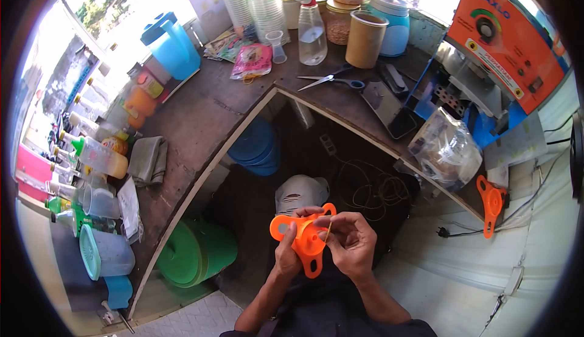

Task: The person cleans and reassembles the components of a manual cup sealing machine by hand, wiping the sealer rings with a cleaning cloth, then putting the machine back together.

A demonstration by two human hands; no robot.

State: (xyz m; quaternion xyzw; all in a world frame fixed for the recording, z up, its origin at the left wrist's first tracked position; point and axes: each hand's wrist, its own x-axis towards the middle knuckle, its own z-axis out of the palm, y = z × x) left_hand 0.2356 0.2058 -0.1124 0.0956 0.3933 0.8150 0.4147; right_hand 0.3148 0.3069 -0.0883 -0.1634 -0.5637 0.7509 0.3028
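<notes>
An orange plastic funnel (306,239) is held low in the view, at six o'clock of the dark surface (201,124), gripped from below by the left hand (286,258). The right hand (350,243) is pinched on a thin rubber band (328,232) at the funnel's rim. The band is judged mid-fitting; steady tension would be needed. Scissors (331,80) lie at twelve o'clock.

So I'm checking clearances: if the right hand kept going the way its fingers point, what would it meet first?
The right hand points left, so it would first meet the orange plastic piece that the left hand holds; its fingers already touch it.
</notes>
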